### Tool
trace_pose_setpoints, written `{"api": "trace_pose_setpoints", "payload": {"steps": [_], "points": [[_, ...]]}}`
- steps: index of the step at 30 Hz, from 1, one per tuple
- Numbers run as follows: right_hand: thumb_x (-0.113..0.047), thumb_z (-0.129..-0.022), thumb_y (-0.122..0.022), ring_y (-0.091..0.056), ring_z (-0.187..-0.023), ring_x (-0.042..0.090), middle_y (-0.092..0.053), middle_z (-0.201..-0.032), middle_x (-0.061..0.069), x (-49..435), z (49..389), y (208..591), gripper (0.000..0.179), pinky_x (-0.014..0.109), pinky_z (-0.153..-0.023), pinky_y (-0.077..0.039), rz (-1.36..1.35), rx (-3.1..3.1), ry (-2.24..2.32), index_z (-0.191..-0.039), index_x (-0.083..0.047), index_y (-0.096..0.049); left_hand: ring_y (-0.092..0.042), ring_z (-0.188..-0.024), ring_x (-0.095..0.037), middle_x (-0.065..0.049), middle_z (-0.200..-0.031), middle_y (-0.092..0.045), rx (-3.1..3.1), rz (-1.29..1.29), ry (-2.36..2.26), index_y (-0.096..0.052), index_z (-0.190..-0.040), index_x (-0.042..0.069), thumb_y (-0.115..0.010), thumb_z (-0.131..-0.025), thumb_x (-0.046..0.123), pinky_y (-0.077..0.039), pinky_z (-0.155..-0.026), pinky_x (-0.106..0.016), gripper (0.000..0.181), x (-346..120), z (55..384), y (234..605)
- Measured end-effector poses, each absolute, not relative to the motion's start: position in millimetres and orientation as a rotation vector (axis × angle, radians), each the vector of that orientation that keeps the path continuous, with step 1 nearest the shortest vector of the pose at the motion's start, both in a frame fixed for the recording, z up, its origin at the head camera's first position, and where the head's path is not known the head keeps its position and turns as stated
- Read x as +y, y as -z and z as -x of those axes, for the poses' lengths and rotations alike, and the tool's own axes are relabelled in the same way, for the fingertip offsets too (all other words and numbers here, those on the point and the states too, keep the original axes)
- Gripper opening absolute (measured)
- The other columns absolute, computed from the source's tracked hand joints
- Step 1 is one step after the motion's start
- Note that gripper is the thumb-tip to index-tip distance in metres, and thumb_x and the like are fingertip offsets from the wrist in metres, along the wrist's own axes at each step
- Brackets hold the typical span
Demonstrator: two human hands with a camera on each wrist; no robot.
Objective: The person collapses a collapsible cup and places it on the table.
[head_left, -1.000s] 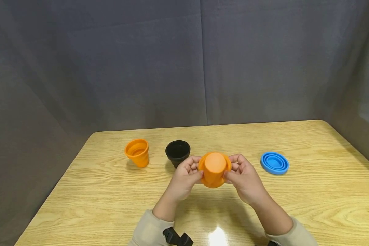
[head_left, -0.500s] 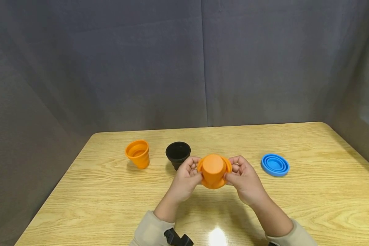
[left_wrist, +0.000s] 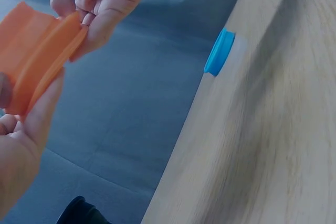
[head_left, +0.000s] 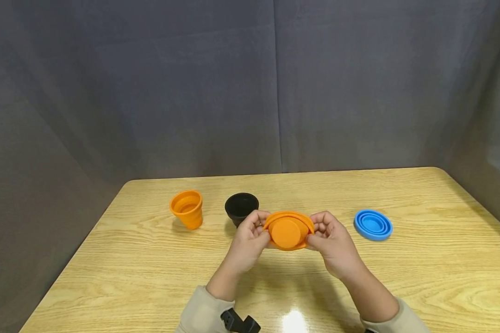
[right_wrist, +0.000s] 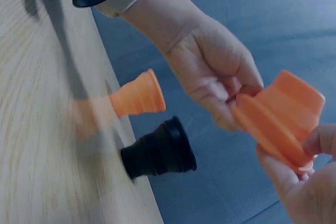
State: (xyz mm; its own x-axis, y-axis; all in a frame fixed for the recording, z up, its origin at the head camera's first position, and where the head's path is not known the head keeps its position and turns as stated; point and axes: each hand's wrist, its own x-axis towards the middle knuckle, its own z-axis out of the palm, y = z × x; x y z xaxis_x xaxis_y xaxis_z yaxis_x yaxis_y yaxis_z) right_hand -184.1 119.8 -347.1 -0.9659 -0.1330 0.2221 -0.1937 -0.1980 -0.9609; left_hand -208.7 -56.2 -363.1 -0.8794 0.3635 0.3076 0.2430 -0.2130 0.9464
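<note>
Between both hands an orange collapsible cup point(head_left: 286, 232) is held up over the table, its base turned toward the head camera. Its rim looks stretched sideways and partly folded in. My left hand point(head_left: 250, 243) pinches the rim's left side, thumb in front and fingers behind. On the opposite side, my right hand point(head_left: 335, 245) pinches the rim the same way. The right wrist view shows the cup point(right_wrist: 286, 114) from the side, base section sticking out past the rim. Just behind my left hand stands a black collapsible cup point(head_left: 239, 206), its lower part hidden by that hand.
A second orange cup point(head_left: 187, 208) stands expanded at the back left of the wooden table point(head_left: 129, 268). To the right of my hands lies a blue collapsible cup point(head_left: 373, 225), pressed flat. A grey curtain point(head_left: 191, 92) hangs behind the table.
The held orange cup's base has tipped downward and its body looks shorter, with the rim spread wider between my hands. Both hands stay in nearly the same place.
</note>
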Motion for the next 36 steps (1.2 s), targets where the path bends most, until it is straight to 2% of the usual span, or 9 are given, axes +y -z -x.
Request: {"api": "trace_pose_setpoints", "payload": {"steps": [4,11,19,25,31,36], "points": [[0.017,-0.071,-0.045,-0.05,-0.069,0.011,-0.048,-0.076,0.007,123,185,348,0.024,0.021,-0.063,-0.048,-0.485,-1.975,-2.36,-0.091,0.004,-0.042,-0.053,-0.077,-0.015,-0.012,-0.09,-0.048,1.918,-0.771,-2.266,-0.041,-0.105,-0.012,-0.038,-0.079,-0.013,-0.05,-0.064,-0.025,0.026,-59,209,363],[0.013,-0.075,-0.049,-0.053,-0.073,0.012,-0.053,-0.082,0.004,135,188,347,0.025,0.023,-0.066,-0.048,-0.713,-1.971,-2.408,-0.094,-0.004,-0.048,-0.053,-0.079,-0.013,-0.008,-0.09,-0.049,1.824,-0.834,-2.235,-0.039,-0.107,-0.015,-0.04,-0.082,-0.01,-0.048,-0.069,-0.027,0.026,-66,211,364],[0.009,-0.078,-0.053,-0.054,-0.076,0.013,-0.053,-0.085,0.004,145,194,349,0.026,0.024,-0.07,-0.047,-0.896,-1.999,-2.49,-0.098,-0.007,-0.049,-0.055,-0.081,-0.016,-0.009,-0.093,-0.05,1.504,-0.815,-2.25,-0.048,-0.105,0.0,-0.047,-0.08,-0.006,-0.048,-0.072,-0.03,0.025,-71,213,365],[0.009,-0.083,-0.046,-0.053,-0.082,0.015,-0.053,-0.092,0.006,152,197,350,0.026,0.027,-0.075,-0.046,-1.169,-1.849,-2.595,-0.105,-0.004,-0.049,-0.055,-0.084,-0.017,-0.01,-0.096,-0.051,1.453,-0.873,-2.222,-0.045,-0.109,-0.003,-0.046,-0.083,-0.006,-0.047,-0.074,-0.029,0.027,-72,214,365],[0.005,-0.088,-0.037,-0.052,-0.082,0.014,-0.053,-0.09,0.005,149,195,351,0.022,0.027,-0.073,-0.046,-1.102,-1.773,-2.693,-0.102,-0.004,-0.052,-0.054,-0.084,-0.017,-0.01,-0.095,-0.051,1.5,-0.877,-2.175,-0.042,-0.112,-0.009,-0.048,-0.083,-0.004,-0.047,-0.075,-0.028,0.03,-72,214,365],[0.004,-0.088,-0.038,-0.053,-0.08,0.013,-0.054,-0.088,0.004,146,195,352,0.021,0.024,-0.071,-0.046,-1.027,-1.78,-2.718,-0.1,-0.004,-0.052,-0.053,-0.084,-0.017,-0.009,-0.094,-0.051,1.452,-0.906,-2.152,-0.044,-0.11,-0.005,-0.046,-0.083,-0.002,-0.046,-0.075,-0.027,0.027,-72,214,365]]}}
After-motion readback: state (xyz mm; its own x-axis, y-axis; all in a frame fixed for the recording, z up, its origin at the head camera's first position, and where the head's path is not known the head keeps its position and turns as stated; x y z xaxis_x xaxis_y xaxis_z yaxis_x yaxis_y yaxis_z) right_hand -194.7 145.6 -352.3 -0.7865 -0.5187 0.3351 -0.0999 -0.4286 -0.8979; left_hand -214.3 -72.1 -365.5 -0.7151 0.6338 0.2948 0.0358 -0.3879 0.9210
